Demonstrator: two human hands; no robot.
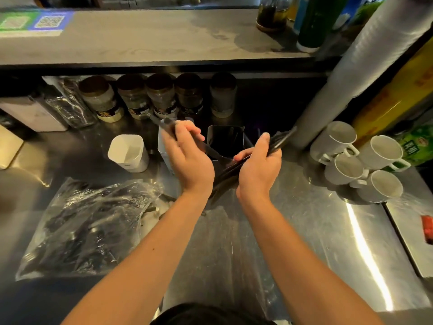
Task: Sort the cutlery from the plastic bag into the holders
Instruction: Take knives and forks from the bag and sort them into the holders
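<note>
L hand point(187, 158): grips one black plastic utensil point(169, 124), frame centre.
R hand point(259, 167): grips bundle of black plastic cutlery point(278, 141).
Clear plastic bag point(86, 226): lower left.
Black holder point(226, 141): btwn hands.

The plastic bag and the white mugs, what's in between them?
In the head view, both hands: the left hand holding one black piece, the right hand gripping a bundle of black cutlery, between plastic bag and white mugs.

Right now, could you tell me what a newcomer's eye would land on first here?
Two bare hands at the centre: the left hand pinches one black utensil, the right hand grips a bundle of black cutlery, both over the holders. Lower left lies the clear plastic bag; white mugs cluster on the right.
</note>
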